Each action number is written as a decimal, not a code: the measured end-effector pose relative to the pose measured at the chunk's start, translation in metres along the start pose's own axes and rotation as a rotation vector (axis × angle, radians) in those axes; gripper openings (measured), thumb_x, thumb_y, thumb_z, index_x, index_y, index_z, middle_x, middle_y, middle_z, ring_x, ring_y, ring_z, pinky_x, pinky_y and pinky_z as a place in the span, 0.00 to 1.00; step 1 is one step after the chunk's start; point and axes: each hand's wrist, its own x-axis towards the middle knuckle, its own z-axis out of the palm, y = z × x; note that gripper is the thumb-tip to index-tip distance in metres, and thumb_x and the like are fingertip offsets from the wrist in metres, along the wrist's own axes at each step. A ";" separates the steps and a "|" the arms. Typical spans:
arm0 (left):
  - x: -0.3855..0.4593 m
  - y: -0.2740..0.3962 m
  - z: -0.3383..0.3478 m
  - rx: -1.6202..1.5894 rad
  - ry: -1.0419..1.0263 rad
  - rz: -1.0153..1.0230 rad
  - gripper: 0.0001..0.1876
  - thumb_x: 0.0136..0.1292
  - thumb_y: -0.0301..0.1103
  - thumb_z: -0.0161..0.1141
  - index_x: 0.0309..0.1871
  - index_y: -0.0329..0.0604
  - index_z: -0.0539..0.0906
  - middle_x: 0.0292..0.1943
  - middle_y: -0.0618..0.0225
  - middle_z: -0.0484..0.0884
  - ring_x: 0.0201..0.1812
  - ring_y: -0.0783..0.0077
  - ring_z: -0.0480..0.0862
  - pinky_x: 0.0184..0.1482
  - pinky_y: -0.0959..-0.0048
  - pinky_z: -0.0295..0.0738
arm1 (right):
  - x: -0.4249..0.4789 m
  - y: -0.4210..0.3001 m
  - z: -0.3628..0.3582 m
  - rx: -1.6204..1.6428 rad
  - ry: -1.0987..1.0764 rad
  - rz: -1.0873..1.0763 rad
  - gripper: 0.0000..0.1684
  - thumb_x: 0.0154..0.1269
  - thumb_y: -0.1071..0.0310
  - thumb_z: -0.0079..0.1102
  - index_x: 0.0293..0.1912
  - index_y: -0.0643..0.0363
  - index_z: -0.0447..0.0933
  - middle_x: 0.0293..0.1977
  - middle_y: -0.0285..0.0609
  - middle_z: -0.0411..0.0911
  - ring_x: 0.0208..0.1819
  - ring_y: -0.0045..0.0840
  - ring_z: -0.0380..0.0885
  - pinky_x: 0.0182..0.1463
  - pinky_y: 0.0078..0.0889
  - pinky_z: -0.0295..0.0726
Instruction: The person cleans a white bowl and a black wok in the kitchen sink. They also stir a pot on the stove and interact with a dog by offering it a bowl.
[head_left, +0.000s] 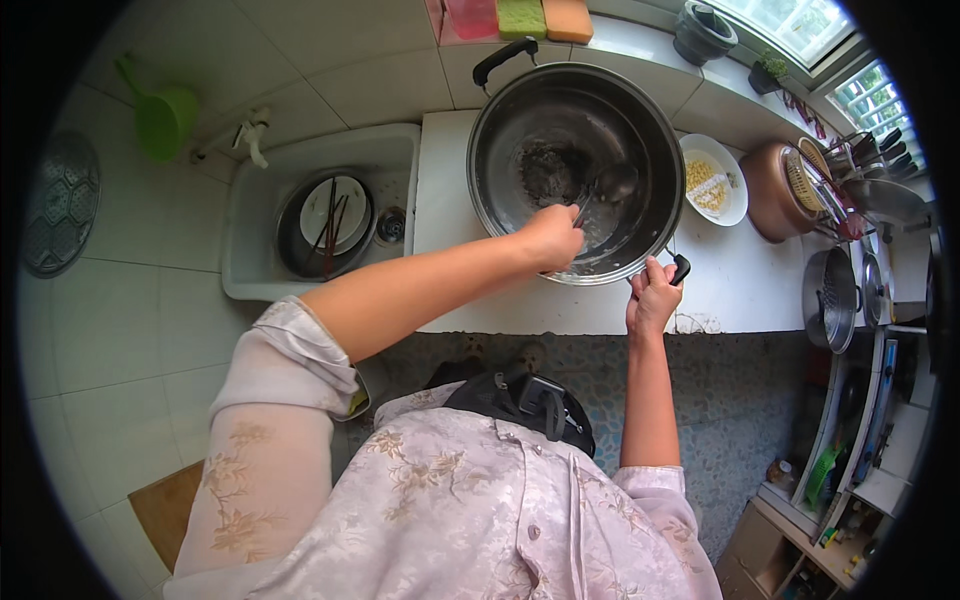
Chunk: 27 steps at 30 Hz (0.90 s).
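Observation:
A large dark two-handled metal pot (510, 172) stands on the white counter and leans towards me. My left hand (556, 237) reaches over its near rim, closed on the handle of a metal ladle (616, 182). The ladle's round bowl lies against the pot's inner wall, at the right of a dark residue or some murky liquid on the bottom. My right hand (654, 294) grips the pot's near right rim beside its black handle (680, 269). Right of the pot sits a white bowl (739, 196) with yellow kernels or beans, partly under something pale.
At the left, a white sink (322, 142) holds a dark basin with a plate and chopsticks, below a faucet (255, 136). A copper-coloured pot (772, 196), a knife rack and a steamer pan (829, 300) stand at the right. A stone mortar (703, 37) is on the sill.

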 end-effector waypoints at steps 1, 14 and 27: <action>-0.001 -0.008 -0.007 0.231 0.013 0.113 0.20 0.60 0.30 0.43 0.57 0.38 0.66 0.33 0.55 0.75 0.32 0.67 0.76 0.30 0.70 0.72 | 0.001 0.001 -0.001 0.002 0.001 -0.009 0.19 0.55 0.83 0.50 0.24 0.49 0.54 0.16 0.29 0.58 0.11 0.11 0.51 0.13 0.16 0.49; -0.035 0.009 -0.083 0.761 0.166 0.180 0.23 0.58 0.31 0.46 0.60 0.43 0.67 0.38 0.47 0.78 0.42 0.50 0.77 0.46 0.63 0.70 | -0.003 -0.002 0.029 -0.098 0.105 -0.064 0.18 0.53 0.83 0.50 0.25 0.51 0.54 0.17 0.30 0.59 0.12 0.12 0.55 0.13 0.17 0.53; 0.014 -0.029 -0.093 0.737 0.279 0.274 0.23 0.59 0.32 0.47 0.59 0.41 0.68 0.41 0.46 0.77 0.43 0.52 0.78 0.47 0.66 0.72 | -0.007 0.000 0.060 -0.119 0.163 -0.006 0.16 0.53 0.79 0.51 0.25 0.51 0.55 0.18 0.30 0.61 0.12 0.12 0.56 0.13 0.17 0.53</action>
